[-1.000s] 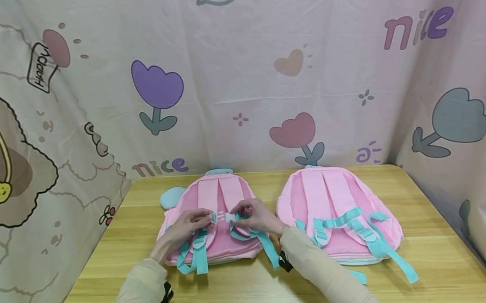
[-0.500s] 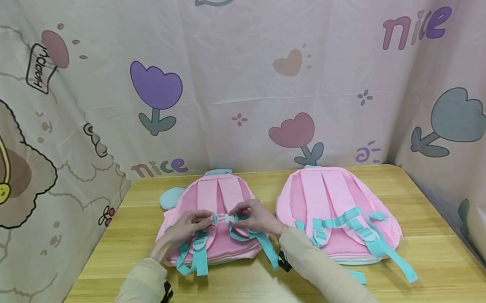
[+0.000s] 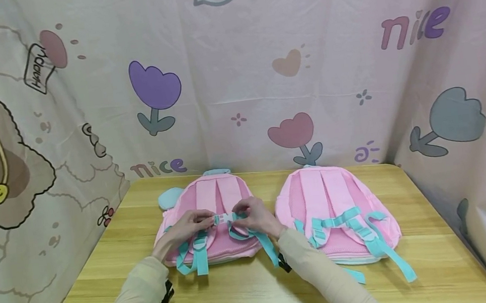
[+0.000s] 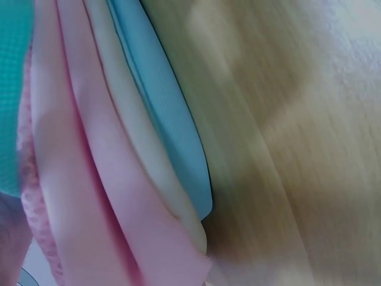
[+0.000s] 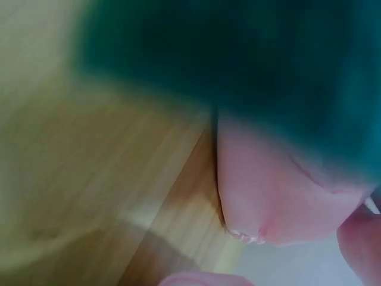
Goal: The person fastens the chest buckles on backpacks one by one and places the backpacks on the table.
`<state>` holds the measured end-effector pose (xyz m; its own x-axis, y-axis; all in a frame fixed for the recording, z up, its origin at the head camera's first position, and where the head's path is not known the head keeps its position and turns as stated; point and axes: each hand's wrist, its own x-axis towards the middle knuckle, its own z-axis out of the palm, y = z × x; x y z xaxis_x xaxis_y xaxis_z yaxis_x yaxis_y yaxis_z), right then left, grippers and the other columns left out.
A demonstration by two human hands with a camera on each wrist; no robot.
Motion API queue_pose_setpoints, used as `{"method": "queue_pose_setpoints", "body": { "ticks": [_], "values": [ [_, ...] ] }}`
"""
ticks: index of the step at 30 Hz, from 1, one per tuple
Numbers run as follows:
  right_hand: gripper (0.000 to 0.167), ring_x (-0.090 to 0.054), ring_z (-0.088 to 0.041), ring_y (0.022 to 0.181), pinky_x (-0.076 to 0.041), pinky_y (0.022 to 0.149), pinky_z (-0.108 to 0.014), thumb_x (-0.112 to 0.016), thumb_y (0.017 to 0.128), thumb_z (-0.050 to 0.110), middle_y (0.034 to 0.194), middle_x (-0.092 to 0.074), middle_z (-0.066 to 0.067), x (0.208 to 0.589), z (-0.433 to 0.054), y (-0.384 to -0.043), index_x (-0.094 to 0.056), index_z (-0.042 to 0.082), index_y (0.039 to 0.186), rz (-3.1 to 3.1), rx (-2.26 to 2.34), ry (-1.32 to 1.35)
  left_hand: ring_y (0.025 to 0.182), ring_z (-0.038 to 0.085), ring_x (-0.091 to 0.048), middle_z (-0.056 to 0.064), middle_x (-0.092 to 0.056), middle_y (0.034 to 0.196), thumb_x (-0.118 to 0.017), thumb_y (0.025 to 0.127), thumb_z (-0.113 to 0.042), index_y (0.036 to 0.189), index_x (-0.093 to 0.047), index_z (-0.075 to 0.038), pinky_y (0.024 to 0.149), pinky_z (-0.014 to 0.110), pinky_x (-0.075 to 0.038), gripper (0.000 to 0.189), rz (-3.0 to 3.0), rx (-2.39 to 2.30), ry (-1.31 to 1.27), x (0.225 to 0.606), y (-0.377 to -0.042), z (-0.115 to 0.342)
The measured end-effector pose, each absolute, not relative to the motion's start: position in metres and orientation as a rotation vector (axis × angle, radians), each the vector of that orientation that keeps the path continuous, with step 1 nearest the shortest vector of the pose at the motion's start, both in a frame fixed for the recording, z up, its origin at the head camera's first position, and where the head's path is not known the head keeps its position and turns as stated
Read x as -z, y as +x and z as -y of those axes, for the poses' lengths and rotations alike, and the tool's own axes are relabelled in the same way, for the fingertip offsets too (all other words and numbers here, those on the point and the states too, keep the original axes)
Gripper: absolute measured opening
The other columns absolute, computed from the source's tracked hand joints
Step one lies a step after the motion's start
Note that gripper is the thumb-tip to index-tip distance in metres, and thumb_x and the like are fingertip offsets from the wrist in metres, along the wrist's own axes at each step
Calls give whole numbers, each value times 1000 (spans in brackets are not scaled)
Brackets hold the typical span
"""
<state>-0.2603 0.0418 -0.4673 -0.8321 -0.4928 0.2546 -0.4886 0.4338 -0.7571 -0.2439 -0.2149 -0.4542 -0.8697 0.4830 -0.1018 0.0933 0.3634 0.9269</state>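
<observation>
A pink backpack [image 3: 231, 243] lies straps-up on the left of the table. Across its shoulder straps [image 3: 206, 195] runs a turquoise chest strap with a white plastic side-release buckle [image 3: 224, 218]. My left hand [image 3: 186, 229] pinches the buckle's left end where the turquoise webbing joins it. On the opposite side, my right hand [image 3: 257, 218] pinches the buckle's right half and its webbing; its fingertips partly hide them. The two buckle halves sit together in line between my hands. Turquoise webbing [image 5: 238, 65] fills the top of the right wrist view, blurred.
Another pink backpack [image 3: 295, 195] lies to the right, its turquoise chest strap [image 3: 343, 219] joined across. Loose turquoise tails [image 3: 402, 266] hang from it onto the wooden table [image 3: 241, 296]. A light blue round flap [image 3: 170, 198] sticks out at the left backpack's side. A printed curtain [image 3: 234, 72] stands behind.
The two buckle halves have come together; a second ago prongs showed in a gap between them. My hands have moved only slightly. The head view has shifted a little.
</observation>
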Motion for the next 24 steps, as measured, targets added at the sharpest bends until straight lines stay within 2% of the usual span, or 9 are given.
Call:
{"method": "queue_pose_setpoints", "body": {
  "ticks": [4,10,17,21,24],
  "values": [
    [24,-63,-13,85,-54,80,-26,-87,78,16,95,-75,-7,467,-42,-261,-77,6,97,-2710,1352,-875,90,6,-63,14,-72,110,-60,102,-24,124,-64,3,83,20,-51,35,-2302,-1487,515,455,-244,214],
    [24,-63,-9,81,-53,78,-21,-87,77,13,93,-75,-6,468,-41,-260,-77,6,97,-2720,1349,-941,80,6,-58,21,-72,102,-61,101,-18,114,-65,6,76,21,-49,28,-2361,-1472,549,459,-245,207],
    [23,-62,-6,79,-53,76,-19,-87,78,14,93,-75,-5,465,-40,-256,-76,7,97,-2681,1376,-959,72,4,-55,4,-69,85,-60,101,-16,109,-63,8,70,19,-47,26,-2330,-1511,547,461,-245,207],
    [24,-61,-8,81,-52,78,-20,-87,78,16,94,-75,-4,464,-41,-256,-75,8,97,-2658,1356,-937,72,4,-56,4,-70,87,-61,101,-17,110,-64,8,70,19,-47,27,-2318,-1508,550,460,-246,209],
    [25,-62,-10,86,-52,81,-22,-86,79,19,97,-74,-3,464,-41,-257,-74,10,100,-2637,1321,-940,74,5,-57,9,-71,91,-61,101,-18,111,-66,6,71,20,-48,26,-2330,-1484,558,459,-246,211]
  ]
}}
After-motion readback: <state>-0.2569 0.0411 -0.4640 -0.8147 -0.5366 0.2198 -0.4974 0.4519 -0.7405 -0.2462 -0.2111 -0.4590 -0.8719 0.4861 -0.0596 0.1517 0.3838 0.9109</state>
